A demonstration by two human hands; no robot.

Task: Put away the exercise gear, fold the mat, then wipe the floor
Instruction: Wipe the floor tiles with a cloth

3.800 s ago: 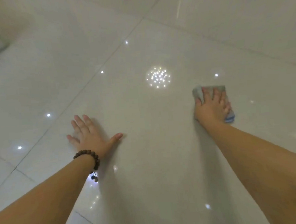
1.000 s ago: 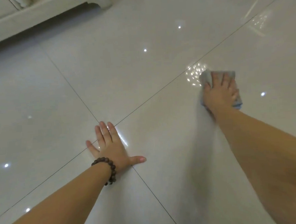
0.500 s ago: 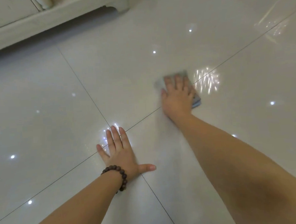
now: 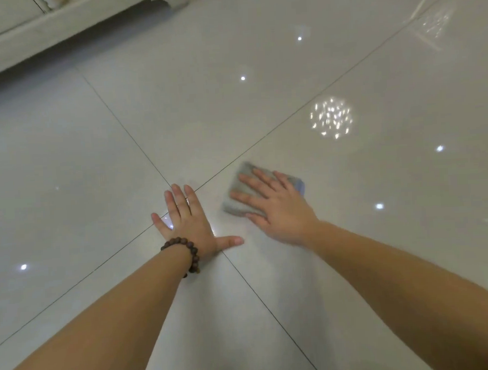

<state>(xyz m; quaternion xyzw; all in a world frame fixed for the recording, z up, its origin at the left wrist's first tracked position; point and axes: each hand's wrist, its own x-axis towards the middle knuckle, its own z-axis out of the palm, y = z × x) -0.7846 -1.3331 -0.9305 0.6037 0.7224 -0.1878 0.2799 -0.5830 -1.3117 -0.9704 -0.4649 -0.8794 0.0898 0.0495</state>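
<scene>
Two flat hands: right hand (image 4: 278, 211) presses folded cloth (image 4: 238, 205).

Both forearms are bare, with no sleeves in view. The left wrist wears a bracelet (image 4: 187, 251) of dark brown round beads.

There is a single view, from a camera on the person's head, looking forward and steeply down at the glossy pale tiled floor (image 4: 259, 71). It sits close: both bare forearms run in from the bottom edge. The wide lens bends the dark grout lines (image 4: 127, 134), and a pale furniture base (image 4: 59, 27) edges the upper left corner.
</scene>
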